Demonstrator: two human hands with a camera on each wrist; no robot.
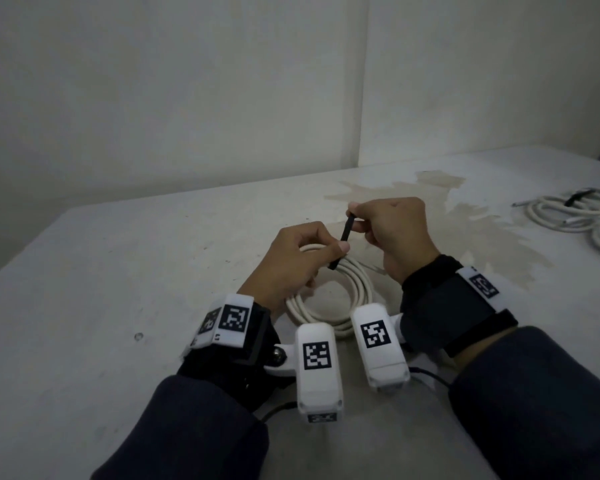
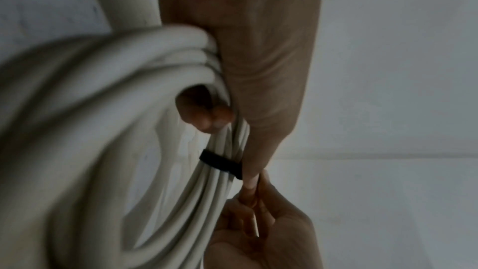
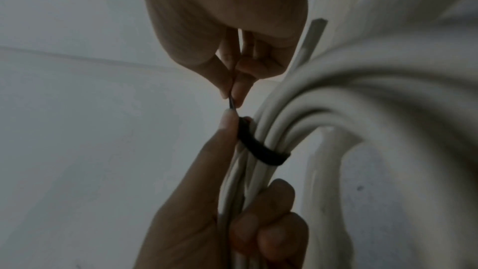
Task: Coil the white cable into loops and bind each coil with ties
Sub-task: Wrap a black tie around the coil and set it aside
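A white cable coil [image 1: 329,299] stands tilted on the table, its far side lifted. My left hand [image 1: 298,261] grips the bundled strands, fingers curled round them, thumb pressed on the black tie [image 1: 342,244]. In the left wrist view the tie [image 2: 220,164] wraps around the coil [image 2: 103,130] just past my thumb. My right hand [image 1: 392,230] pinches the tie's free end between thumb and forefinger, holding it taut above the coil. In the right wrist view the tie [image 3: 261,150] bands the coil [image 3: 336,109], and its tail runs up to my right fingertips [image 3: 234,89].
Several more white cable coils [image 1: 579,216] lie at the table's right edge, one with a black tie. A brownish stain [image 1: 413,192] marks the table behind my hands. Walls stand close behind the table [image 1: 118,271].
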